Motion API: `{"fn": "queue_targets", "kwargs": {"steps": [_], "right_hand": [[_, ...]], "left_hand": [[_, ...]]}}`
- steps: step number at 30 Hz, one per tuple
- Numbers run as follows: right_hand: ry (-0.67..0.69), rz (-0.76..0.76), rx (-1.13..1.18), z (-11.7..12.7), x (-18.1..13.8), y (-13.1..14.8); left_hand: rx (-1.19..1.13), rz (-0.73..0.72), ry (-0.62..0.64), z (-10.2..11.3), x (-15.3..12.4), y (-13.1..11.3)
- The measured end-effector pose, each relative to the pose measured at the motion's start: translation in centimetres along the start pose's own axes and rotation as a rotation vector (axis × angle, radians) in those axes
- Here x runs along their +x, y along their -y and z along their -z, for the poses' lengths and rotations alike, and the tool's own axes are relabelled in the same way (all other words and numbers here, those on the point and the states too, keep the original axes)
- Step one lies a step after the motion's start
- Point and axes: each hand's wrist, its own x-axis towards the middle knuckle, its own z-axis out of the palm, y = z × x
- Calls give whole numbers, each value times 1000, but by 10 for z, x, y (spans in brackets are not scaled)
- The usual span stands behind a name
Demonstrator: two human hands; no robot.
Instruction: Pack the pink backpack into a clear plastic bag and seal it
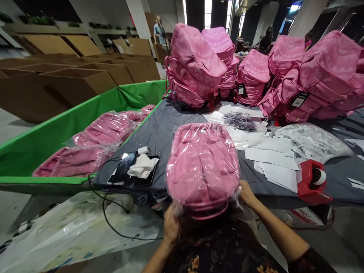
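A pink backpack [203, 163] in a clear plastic bag [196, 191] lies at the table's front edge, its lower end towards me. My left hand [172, 223] is closed on the bag's near left corner. On the other side, my right hand [246, 194] grips the plastic at the near right corner. The fingers of both hands are partly hidden by the bag and the backpack. Loose plastic hangs below the backpack between my hands.
A green-walled bin [57, 125] at left holds several bagged backpacks [106, 129]. Unbagged backpacks [196, 68] stand along the back. A red tape dispenser [313, 182], white paper sheets [275, 172] and a plastic heap [313, 140] lie right. A phone [125, 165], a white cloth [143, 166] and cables lie left.
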Motion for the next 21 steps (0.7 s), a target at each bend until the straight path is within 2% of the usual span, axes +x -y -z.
{"fn": "queue_targets", "kwargs": {"steps": [2,3,4,7,8,9,11,13,14,15,17,19,21], "right_hand": [[-68,74,-92,19,38,3],[-138,95,-136,31,51,3],[-241,98,-174,45,59,0],[-554,-4,-265,77,54,-17],[-585,-65,-281,82,44,-25],[-561,-136,-276,83,31,-32],[-396,-299,-178,76,-1,-40],[-243,-422,-33,57,-31,-39],[-223,-428,14,45,-42,-35],[-241,-386,25,32,-49,-29],[-335,-207,-62,6,-53,-16],[-374,-55,-202,-15,-46,-7],[-304,-34,-295,-25,-35,-5]], "left_hand": [[6,-35,20,0,36,-24],[43,-53,-13,5,52,-35],[95,-69,-100,13,65,-44],[155,-39,-454,40,79,-49],[141,3,-503,45,75,-44],[122,56,-503,47,66,-37],[96,179,-392,38,41,-24],[44,296,-148,15,14,-18],[18,314,4,1,3,-18],[3,289,156,-15,-5,-20],[25,132,390,-48,-13,-26],[92,-29,499,-81,-13,-29],[142,-84,541,-109,-10,-26]]}}
